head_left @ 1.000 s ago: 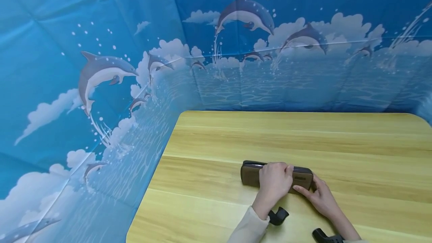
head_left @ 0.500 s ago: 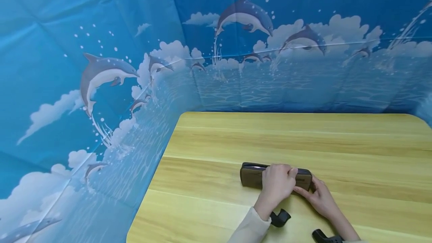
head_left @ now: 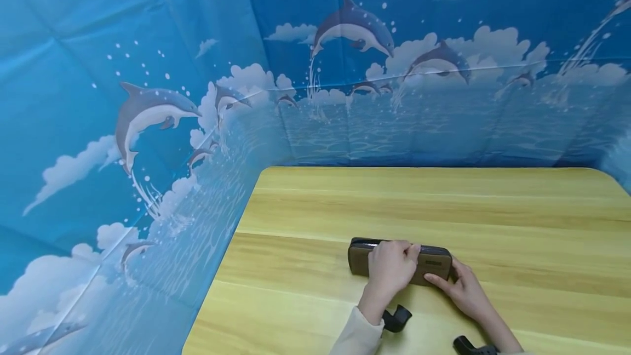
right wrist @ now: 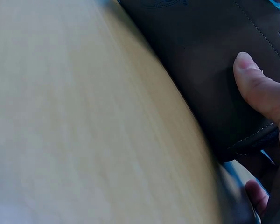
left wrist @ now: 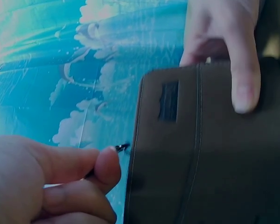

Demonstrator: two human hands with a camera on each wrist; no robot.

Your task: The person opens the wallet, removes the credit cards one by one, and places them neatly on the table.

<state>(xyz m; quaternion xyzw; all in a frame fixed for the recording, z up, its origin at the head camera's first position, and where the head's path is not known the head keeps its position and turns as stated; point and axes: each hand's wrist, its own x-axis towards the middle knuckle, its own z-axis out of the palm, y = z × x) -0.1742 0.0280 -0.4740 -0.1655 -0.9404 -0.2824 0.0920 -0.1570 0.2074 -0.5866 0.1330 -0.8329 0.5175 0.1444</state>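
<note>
A brown zip wallet (head_left: 436, 268) stands on its long edge on the table, zip side up, with a small dark label on its face. My left hand (head_left: 391, 267) reaches across its upper edge. In the left wrist view the left thumb and forefinger pinch a small zip pull (left wrist: 122, 148) beside the wallet's zip edge. Silver zip teeth (head_left: 367, 244) show to the left of that hand. My right hand (head_left: 465, 292) grips the wallet's right end, thumb flat on the near face. Its other fingers go behind the wallet and are partly hidden.
The wooden table (head_left: 296, 218) extends around the wallet on all sides. A blue dolphin-print sheet (head_left: 236, 125) hangs along its back and left edges. Black wrist-worn devices (head_left: 397, 319) sit by both wrists.
My left hand went slightly right along the wallet's upper edge, then back left. The wallet has shifted very little, and my right hand keeps its grip.
</note>
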